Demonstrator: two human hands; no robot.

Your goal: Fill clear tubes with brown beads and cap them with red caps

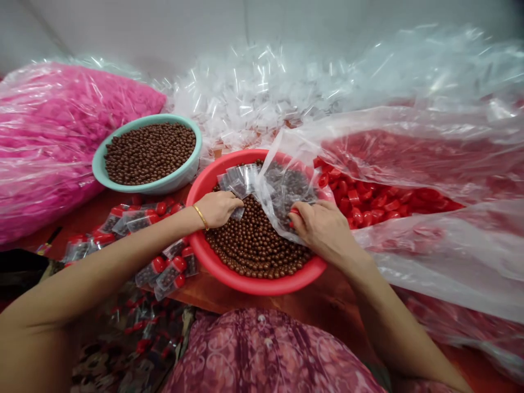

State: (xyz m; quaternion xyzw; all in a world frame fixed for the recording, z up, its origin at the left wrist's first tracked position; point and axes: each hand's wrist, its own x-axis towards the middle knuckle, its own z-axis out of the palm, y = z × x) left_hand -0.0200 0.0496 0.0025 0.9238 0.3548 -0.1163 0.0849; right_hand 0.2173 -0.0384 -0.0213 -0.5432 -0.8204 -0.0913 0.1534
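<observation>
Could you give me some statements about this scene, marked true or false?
1. The red basin holds brown balls. True.
2. Both wrists are bare. False: a gold-coloured bracelet circles the left.
3. The left hand is at small clear containers. True.
4. Pink pieces fill the other bowl. False: the turquoise bowl holds brown balls.
5. Red-capped containers lie left of the red basin. True.
6. Both hands touch the pink bag. False: neither does; the right hand touches translucent plastic.
</observation>
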